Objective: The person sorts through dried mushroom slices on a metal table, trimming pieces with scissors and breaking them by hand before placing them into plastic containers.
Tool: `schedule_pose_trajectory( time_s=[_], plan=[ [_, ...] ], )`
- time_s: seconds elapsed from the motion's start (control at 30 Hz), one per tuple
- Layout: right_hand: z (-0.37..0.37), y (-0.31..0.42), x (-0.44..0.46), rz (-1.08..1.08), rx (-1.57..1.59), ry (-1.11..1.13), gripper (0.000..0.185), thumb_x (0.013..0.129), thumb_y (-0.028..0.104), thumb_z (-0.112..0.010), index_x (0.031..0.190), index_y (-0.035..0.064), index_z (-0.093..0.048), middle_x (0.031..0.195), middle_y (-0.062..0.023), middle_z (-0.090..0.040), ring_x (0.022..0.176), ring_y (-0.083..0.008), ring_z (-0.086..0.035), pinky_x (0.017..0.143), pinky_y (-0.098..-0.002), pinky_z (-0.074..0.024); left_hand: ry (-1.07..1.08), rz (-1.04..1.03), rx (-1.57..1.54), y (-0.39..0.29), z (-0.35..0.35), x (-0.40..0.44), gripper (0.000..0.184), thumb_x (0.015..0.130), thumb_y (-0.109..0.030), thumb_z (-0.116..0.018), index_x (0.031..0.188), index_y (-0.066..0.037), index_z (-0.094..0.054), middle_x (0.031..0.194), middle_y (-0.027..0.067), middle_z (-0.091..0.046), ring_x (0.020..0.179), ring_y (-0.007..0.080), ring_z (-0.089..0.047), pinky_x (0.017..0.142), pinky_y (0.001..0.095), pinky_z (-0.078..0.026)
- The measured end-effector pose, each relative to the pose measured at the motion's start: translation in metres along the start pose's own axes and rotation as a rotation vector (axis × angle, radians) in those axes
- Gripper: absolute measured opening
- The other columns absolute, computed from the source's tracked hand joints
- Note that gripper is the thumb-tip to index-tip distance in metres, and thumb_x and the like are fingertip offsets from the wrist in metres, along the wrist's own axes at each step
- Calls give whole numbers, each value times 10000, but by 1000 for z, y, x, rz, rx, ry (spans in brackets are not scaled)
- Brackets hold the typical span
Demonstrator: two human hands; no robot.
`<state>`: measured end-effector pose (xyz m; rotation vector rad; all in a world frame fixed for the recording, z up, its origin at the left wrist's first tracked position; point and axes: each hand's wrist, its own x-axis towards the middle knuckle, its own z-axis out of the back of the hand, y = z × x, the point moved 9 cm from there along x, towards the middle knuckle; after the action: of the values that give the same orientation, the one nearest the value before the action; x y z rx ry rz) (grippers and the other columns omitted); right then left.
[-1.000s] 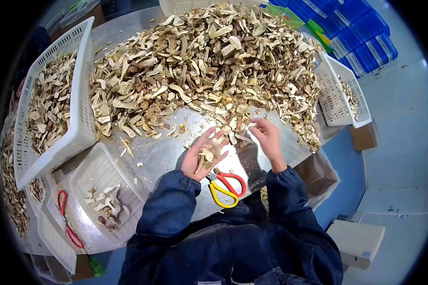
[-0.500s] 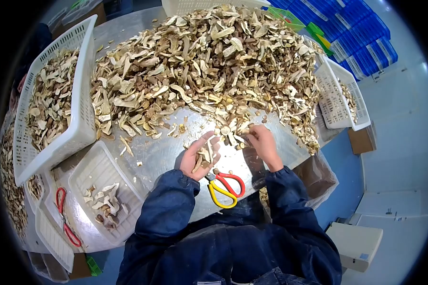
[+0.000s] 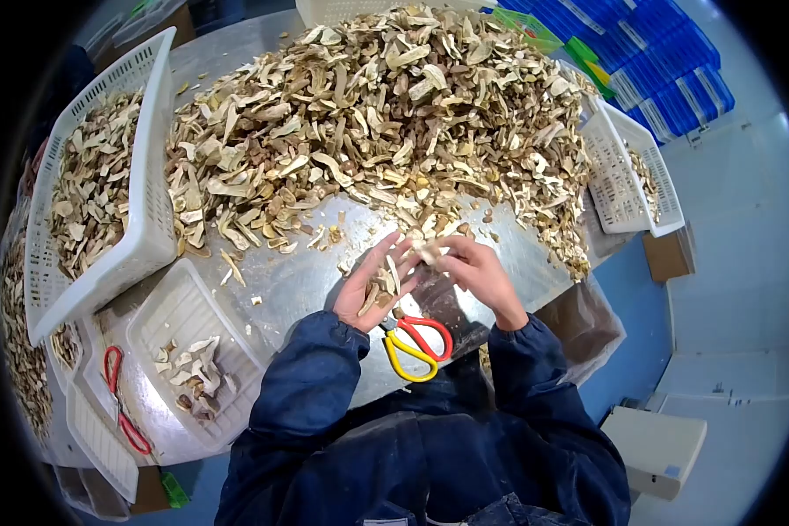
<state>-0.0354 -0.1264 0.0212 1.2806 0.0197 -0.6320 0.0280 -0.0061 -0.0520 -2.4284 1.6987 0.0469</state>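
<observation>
My left hand (image 3: 373,282), palm up and fingers curled, holds several pale dried slices (image 3: 384,282) that look like mushroom. My right hand (image 3: 475,270) is beside its fingertips, thumb and fingers pinched on a pale slice (image 3: 428,252) that is blurred. Beyond both hands rises a big heap of dried slices (image 3: 377,123) on the metal table (image 3: 298,285). Just below my left hand lie scissors (image 3: 418,348) with one red and one yellow handle; their blades are mostly hidden.
At the left stand a white basket (image 3: 153,219) full of slices, a shallow white tray (image 3: 162,320) with some pieces and red-handled scissors (image 3: 117,399). Another white basket (image 3: 618,188) is at the right, near blue crates (image 3: 666,83). A lined bin (image 3: 587,329) stands by my right sleeve.
My right hand has moved left from the near edge of the heap to my left hand's fingertips, now with a pale slice in its fingers. My left hand stays nearly in place with its slices.
</observation>
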Motion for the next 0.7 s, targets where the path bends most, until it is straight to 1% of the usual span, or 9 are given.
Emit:
schedule_pose_trajectory(
  time_s=[0.1,0.17,0.2,0.3,0.33,0.43,0.47,0.57,0.7],
  plan=[
    [14,12,3,268,-392,-160,346,796,165,-659,1109,31,-598,783,-100,-612,695,-202,-603,627,-306,-484,30,13,6,3,-7,-2,397,984,-288,-417,1356,-161,-365,1376,72,-417,1252,279,-433,1036,493,-358],
    [15,4,0,299,-665,-203,321,781,150,-658,1076,36,-604,806,-126,-590,752,-256,-599,659,-333,-484,-40,-39,26,-1,1,-4,343,985,-302,-413,1305,-177,-409,1359,73,-434,1243,271,-443,1014,486,-385],
    [13,0,0,313,-803,-222,308,773,142,-657,1059,39,-607,818,-139,-579,780,-283,-596,675,-347,-485,-113,-44,42,-3,0,-6,271,986,-314,-412,1214,-174,-455,1313,71,-463,1162,241,-498,928,431,-456],
    [10,-31,5,243,-771,-183,270,774,128,-637,1030,46,-610,825,-150,-541,869,-324,-568,728,-376,-475,-135,-27,0,-1,20,-3,249,983,-303,-426,1184,-163,-472,1284,71,-470,1068,216,-529,823,388,-494],
    [14,-28,4,305,-745,-216,235,812,135,-622,1019,24,-608,828,-115,-580,738,-259,-599,629,-338,-477,-184,-32,2,-1,18,-5,231,975,-286,-454,1160,-153,-487,1176,67,-500,922,187,-534,731,341,-481],
    [16,-55,4,-28,91,-127,218,855,150,-606,1018,6,-599,810,-68,-607,569,-159,-559,506,-260,-433,-104,21,-85,5,17,-5,208,965,-233,-476,1154,-147,-492,1071,64,-509,806,171,-506,679,304,-452],
    [13,-56,5,-6,213,-58,210,893,152,-581,1034,-3,-590,774,-38,-609,478,-79,-469,438,-195,-360,-106,24,-77,6,18,-5,206,962,-215,-479,1153,-141,-491,1050,61,-505,778,162,-490,666,294,-442],
    [1,-52,2,-92,601,41,205,905,113,-554,1075,1,-576,735,-43,-596,484,-85,-457,425,-194,-345,-90,36,-75,6,12,-6,206,951,-170,-485,1150,-121,-487,1015,56,-498,722,137,-457,635,269,-418],
    [0,-67,9,-79,749,104,212,916,75,-528,1107,-11,-559,785,-57,-602,522,-86,-470,462,-202,-367,-89,41,-42,4,11,-7,228,936,-153,-495,1152,-84,-479,1045,61,-505,720,110,-453,627,249,-413]
  ],
)
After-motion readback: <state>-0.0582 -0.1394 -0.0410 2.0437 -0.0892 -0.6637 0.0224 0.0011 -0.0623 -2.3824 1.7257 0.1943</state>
